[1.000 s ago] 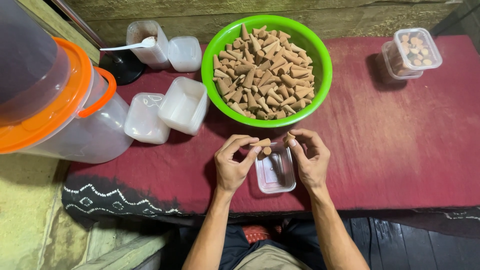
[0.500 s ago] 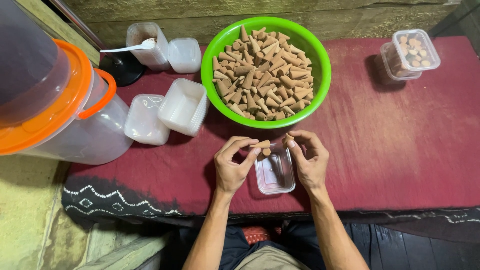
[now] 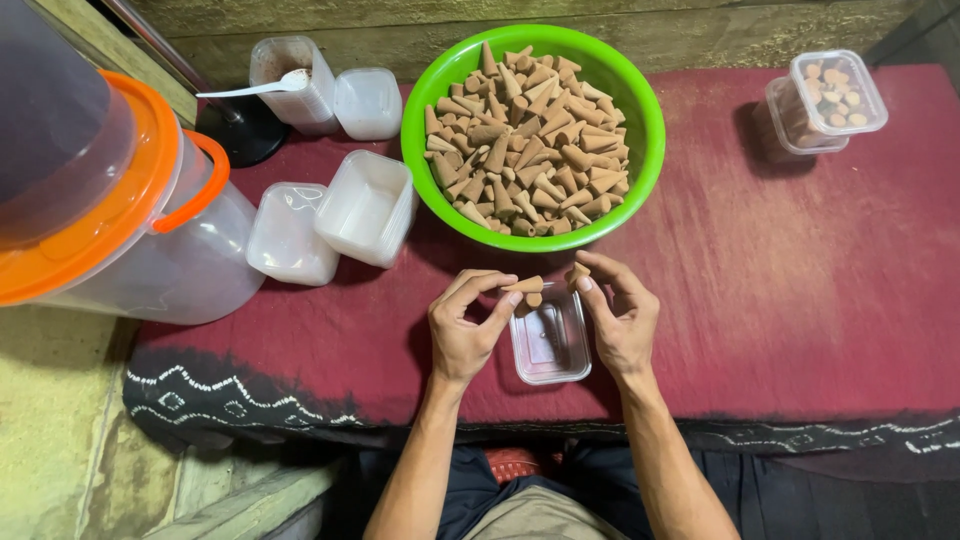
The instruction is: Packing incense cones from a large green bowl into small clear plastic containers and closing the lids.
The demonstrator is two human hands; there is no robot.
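L hand [image 3: 462, 335] & R hand [image 3: 622, 318] each pinch a brown cone [image 3: 524, 286] just over small clear tub [image 3: 549, 346]; green bowl [image 3: 640, 110] beyond.

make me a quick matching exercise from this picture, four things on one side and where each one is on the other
Things:
1. green bowl
2. white spoon
3. lidded tub of cones
4. small clear container

Places:
a. far right of the red cloth
b. between the two hands
c. resting on a tub at the top left
d. top centre, full of cones

Pairs: 1-d, 2-c, 3-a, 4-b
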